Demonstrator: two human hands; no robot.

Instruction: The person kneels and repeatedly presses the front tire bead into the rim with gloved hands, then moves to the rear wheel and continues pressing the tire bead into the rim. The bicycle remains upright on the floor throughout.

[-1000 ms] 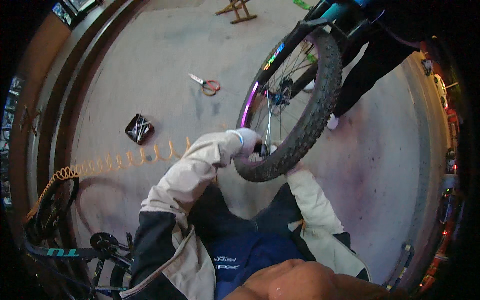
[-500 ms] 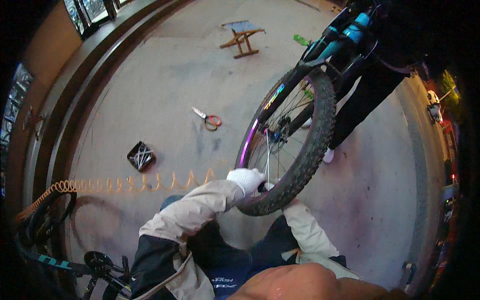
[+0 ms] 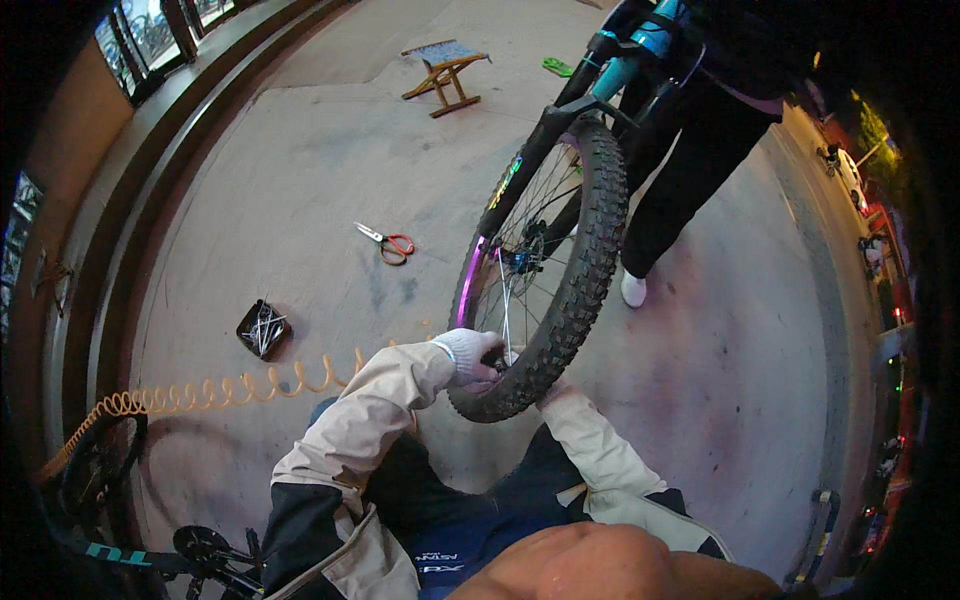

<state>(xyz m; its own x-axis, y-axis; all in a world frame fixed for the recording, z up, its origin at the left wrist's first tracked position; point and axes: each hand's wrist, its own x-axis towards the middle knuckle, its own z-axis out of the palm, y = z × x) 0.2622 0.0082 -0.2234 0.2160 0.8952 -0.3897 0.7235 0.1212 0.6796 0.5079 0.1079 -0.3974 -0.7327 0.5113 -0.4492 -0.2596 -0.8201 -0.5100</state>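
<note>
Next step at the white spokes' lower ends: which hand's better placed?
Left, likely. The gloved left hand is right beside the lower ends of the white spokes; the right hand is mostly hidden behind the tire.

The left arm (image 3: 345, 425) bends at the elbow, its forearm slanting forward and inward to the left hand (image 3: 468, 358), which wears a pale knitted glove. Its fingers curl inward, the tips too hidden to show how firmly they close. The right forearm (image 3: 600, 435) angles inward as well, the right hand (image 3: 549, 393) mostly hidden, close beside the left. The thighs (image 3: 412, 475) are spread apart beneath both arms.
</note>
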